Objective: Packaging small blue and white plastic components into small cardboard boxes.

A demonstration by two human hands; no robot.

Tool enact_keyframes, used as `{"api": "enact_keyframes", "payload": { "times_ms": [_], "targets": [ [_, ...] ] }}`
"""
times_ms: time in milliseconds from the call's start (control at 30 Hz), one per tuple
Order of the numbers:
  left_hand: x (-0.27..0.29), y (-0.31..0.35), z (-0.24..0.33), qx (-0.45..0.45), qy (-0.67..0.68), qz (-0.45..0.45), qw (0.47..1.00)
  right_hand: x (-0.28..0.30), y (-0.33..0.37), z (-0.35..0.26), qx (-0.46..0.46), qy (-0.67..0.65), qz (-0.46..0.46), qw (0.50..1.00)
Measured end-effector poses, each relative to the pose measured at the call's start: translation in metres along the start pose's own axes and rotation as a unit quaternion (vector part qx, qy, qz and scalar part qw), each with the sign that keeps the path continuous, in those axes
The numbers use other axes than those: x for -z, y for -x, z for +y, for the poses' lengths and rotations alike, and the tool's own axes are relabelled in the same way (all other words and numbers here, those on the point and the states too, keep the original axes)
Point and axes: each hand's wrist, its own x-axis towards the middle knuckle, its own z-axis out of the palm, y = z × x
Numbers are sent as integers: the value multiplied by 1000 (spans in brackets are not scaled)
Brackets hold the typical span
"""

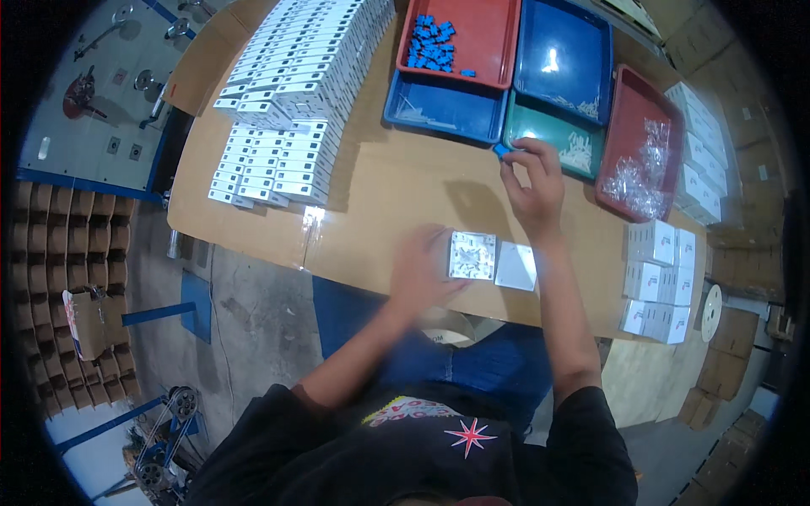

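Observation:
A small white box (472, 255) stands open on the table in front of me, with silvery or clear contents inside. Its flat white lid (515, 266) reaches out to the right. My left hand (424, 268), blurred by motion, is closed around the box's left side. Farther off, at the near edge of the trays, my right hand (535, 181) pinches a small blue plastic piece (502, 152) between thumb and fingers. Similar blue pieces (432, 44) lie heaped in the far red tray (485, 34).
Stacked white boxes (287, 110) fill the table's left. A green tray (527, 114) with small white parts sits among blue trays (557, 51). On the right are a red tray (620, 143) of clear plastic bits and more white boxes (656, 278). The cardboard-covered tabletop (371, 202) lies between.

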Motion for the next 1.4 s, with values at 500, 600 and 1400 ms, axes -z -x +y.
{"api": "enact_keyframes", "payload": {
  "times_ms": [500,600,1400],
  "targets": [
    [3,0,8,4,-18,-9,1000,23,63,-41,1,-60,51,997],
    [2,0,9,4,-15,-3,1000,21,70,-45,3,-52,42,998],
    [-5,2,1,-21,-7,27,999,11,106,-58,-414,-347,5,841]
  ]
}}
